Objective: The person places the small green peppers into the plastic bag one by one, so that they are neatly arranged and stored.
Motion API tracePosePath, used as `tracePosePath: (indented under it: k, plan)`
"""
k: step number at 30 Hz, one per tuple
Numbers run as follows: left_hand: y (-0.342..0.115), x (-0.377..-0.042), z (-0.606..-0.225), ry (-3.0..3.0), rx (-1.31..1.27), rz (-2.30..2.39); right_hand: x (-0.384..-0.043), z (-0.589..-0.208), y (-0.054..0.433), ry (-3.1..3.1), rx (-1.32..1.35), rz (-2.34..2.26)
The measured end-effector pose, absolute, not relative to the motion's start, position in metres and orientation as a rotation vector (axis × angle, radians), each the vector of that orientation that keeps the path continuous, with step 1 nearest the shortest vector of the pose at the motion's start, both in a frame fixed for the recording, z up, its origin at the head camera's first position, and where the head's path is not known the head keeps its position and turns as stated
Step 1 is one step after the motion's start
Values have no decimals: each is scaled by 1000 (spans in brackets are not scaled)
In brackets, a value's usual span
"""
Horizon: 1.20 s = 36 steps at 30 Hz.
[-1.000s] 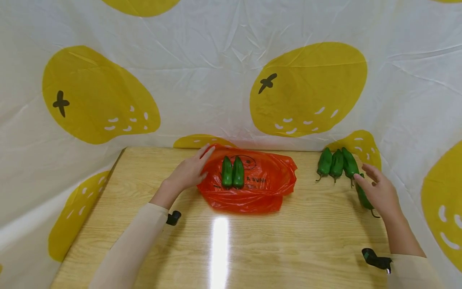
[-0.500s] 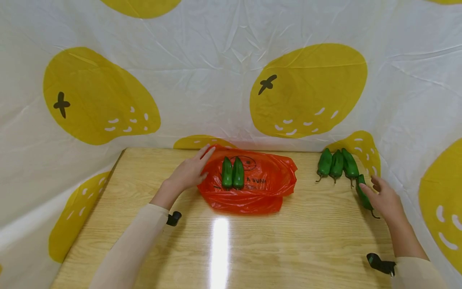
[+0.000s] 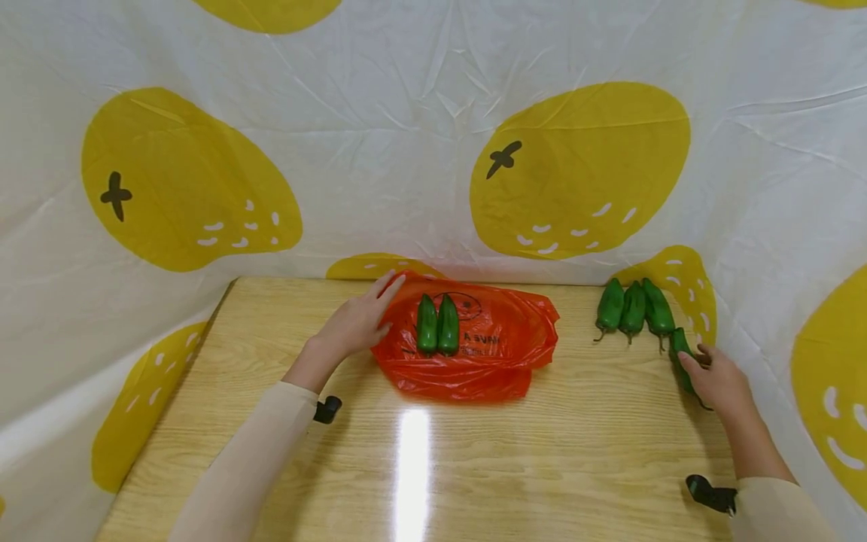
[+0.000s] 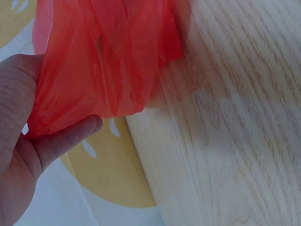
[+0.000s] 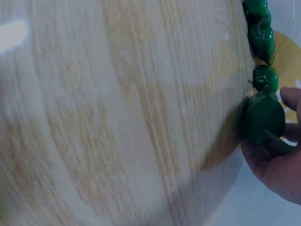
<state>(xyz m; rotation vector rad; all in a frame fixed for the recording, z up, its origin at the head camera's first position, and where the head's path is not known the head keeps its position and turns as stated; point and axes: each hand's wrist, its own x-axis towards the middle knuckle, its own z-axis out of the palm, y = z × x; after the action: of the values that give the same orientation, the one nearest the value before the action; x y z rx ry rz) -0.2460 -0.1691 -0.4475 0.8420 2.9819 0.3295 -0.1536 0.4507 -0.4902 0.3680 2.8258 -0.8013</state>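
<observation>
My left hand (image 3: 348, 325) holds the left edge of a crumpled red plastic bag (image 3: 518, 324) at the back middle of the table. In the left wrist view the bag's film (image 4: 94, 70) passes between thumb and fingers. Two green peppers (image 3: 427, 325) lie side by side on the bag, tips to the back. At the far right, thumb and fingers of my right hand (image 3: 725, 385) are round another green pepper (image 3: 679, 345), whose stem points toward me. The right wrist view shows that pepper (image 5: 264, 117) end-on, the thumb and fingers about its sides.
Three more green peppers (image 3: 633, 307) lie in a row at the back right, just beyond the gripped one. A white cloth (image 3: 379, 173) printed with yellow fruit hangs behind and beside the wooden table (image 3: 528, 467). Dark wrist devices (image 3: 710, 493) sit under both forearms.
The right hand has shifted slightly right and down, and its thumb and fingers have closed round the right-hand pepper. The left hand and the bag have stayed in place.
</observation>
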Motion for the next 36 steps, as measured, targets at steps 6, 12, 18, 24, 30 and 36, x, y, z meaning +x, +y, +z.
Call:
tracePosePath:
  k: [6, 12, 18, 24, 30, 36]
  plan:
    - [-169, -246, -447, 2989, 849, 334, -156, -493, 451, 2826, 413, -747]
    - [-169, -246, -446, 2987, 852, 335, -155, -491, 448, 2802, 415, -712]
    - [-168, -245, -445, 2986, 857, 326, -154, -490, 446, 2733, 446, -720]
    - [-168, -245, -446, 2978, 854, 319, -153, -492, 446, 2713, 487, -781]
    - [-168, -246, -447, 2981, 861, 317, -149, -494, 443, 2683, 657, -939]
    - [-167, -245, -445, 2986, 863, 317, -148, -495, 442, 2695, 686, -999]
